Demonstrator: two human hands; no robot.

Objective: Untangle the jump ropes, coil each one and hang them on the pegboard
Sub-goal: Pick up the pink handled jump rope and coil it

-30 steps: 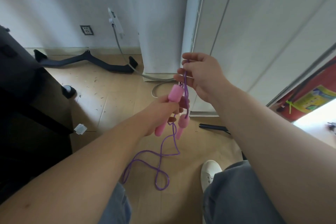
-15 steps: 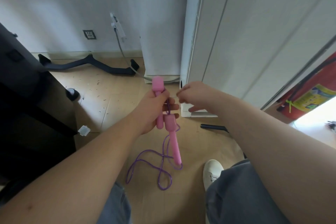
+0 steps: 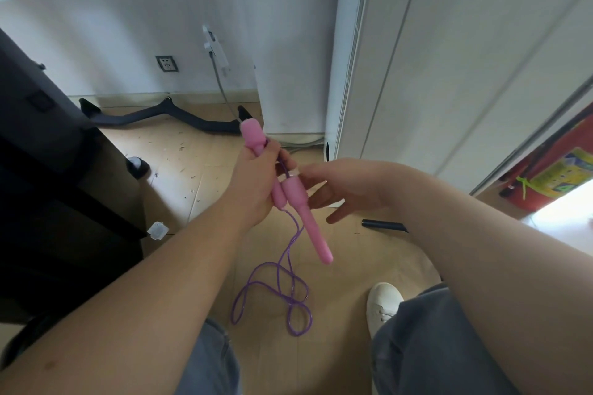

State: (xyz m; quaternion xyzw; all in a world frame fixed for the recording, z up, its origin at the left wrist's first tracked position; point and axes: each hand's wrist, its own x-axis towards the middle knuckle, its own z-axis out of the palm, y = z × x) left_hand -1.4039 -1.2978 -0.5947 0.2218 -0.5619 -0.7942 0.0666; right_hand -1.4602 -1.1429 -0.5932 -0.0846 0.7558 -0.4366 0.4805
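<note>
A jump rope with two pink handles and a purple cord is in front of me. My left hand (image 3: 256, 183) grips one pink handle (image 3: 252, 135), which points up and away. The second pink handle (image 3: 306, 215) hangs beside it, pointing down to the right. My right hand (image 3: 343, 184) pinches the purple cord at the top of that second handle, its other fingers spread. The purple cord (image 3: 279, 292) drops from the handles and lies in loose loops on the floor between my feet. No pegboard is in view.
A black cabinet (image 3: 41, 189) fills the left side. A black curved bar (image 3: 154, 117) lies on the wooden floor by the wall, under a socket (image 3: 167, 63) and a grey cable (image 3: 221, 86). White cupboard doors (image 3: 449, 74) stand on the right. My white shoe (image 3: 383, 301) is below.
My right hand has come down from head height to the handles. The left hand turned its handle to point upward, and the second handle swung down to hang free.
</note>
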